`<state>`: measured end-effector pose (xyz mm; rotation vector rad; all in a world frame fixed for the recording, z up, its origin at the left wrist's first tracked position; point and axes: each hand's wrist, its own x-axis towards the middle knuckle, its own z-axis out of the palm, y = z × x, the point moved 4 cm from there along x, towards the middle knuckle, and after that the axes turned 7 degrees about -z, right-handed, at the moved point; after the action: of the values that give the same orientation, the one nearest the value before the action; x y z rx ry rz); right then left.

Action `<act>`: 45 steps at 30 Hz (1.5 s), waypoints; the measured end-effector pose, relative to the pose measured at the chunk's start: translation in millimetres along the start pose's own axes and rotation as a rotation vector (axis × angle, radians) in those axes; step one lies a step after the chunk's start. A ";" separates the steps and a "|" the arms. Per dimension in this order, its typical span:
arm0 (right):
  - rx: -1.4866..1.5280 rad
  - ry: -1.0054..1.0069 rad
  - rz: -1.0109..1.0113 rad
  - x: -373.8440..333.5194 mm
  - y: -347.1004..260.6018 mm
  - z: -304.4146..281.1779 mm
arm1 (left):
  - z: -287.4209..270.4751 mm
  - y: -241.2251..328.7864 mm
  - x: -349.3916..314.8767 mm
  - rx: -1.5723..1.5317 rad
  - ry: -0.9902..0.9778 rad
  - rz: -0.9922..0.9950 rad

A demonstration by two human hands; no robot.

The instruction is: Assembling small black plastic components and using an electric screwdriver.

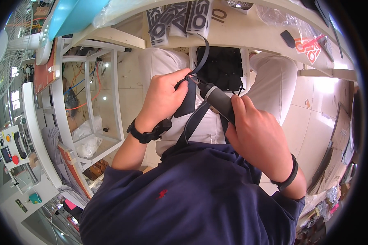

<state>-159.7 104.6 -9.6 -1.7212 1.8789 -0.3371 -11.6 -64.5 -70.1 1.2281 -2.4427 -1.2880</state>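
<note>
Lying at the left hand's fingertips: the black strap (207, 52), its near end in the left hand (163, 96), its free length curving up and away toward the desk (270, 38).
Tool to strap: the handheld tool (221, 103), a dark cylinder with a pale ring, slants up and left, its thin tip right by the gripped part of the strap; whether the two touch cannot be told.
Left arm: forearm rising from the lower left, a black watch (151, 131) on the wrist, back of the hand up, fingers pointing toward the tool tip.
Right arm: forearm coming in from the lower right with a dark wristband (291, 173), hand angled up and left, level with the lap.
Left hand: nearly closed, thumb and index finger pinching the strap.
Right hand: the right hand (255, 127) is wrapped around the rear of the tool, fingers curled over its body.
Below the hands: a dark band (193, 121) loops over the lap, under the tool.
Between the knees: a pile of black pieces (221, 69).
On the desk: printed clear pouches (198, 18) near its edge.
</note>
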 end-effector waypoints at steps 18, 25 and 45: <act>-0.062 0.145 -0.107 0.2 -0.3 0.4 | 2.1 -0.6 0.6 -0.015 -0.016 -0.037; -0.082 0.132 -0.113 -0.1 0.9 2.0 | 2.9 -0.8 1.0 -0.029 -0.022 -0.021; -0.061 0.147 -0.115 1.3 0.0 3.4 | 2.1 -1.8 0.8 -0.008 -0.008 -0.017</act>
<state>-157.8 103.9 -12.7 -1.8954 1.9141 -0.4665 -11.9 -64.3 -72.9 1.2473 -2.4350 -1.3087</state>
